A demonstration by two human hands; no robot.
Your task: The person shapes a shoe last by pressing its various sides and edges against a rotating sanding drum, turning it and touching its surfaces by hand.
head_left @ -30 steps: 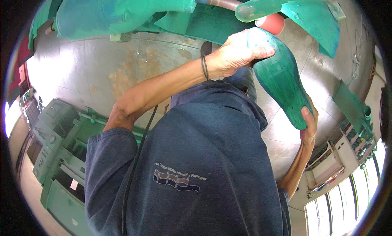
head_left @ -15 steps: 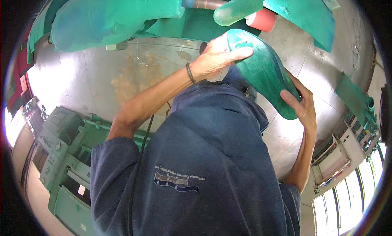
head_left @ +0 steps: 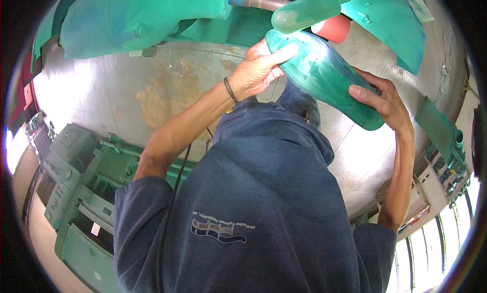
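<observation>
A glossy green shoe last, long and sole-shaped, slants across in front of me from upper left to lower right. My left hand grips its upper-left end, thumb lying over the face toward me and fingers behind. At the lower-right end my right hand holds its edge, also with the thumb on top. The fingers under the last are partly hidden. Just beyond it, close to its upper edge, is a pink-red roller on a green machine.
A rounded green guard overhangs the roller. The machine's large green housing and brown shaft extend to the left. Another green machine stands at lower left. A green bench part is at the right, over a grey tiled floor.
The last has turned to a flatter slant, its lower end swinging right and up with my right hand. My left hand has shifted slightly left, and both hands keep hold.
</observation>
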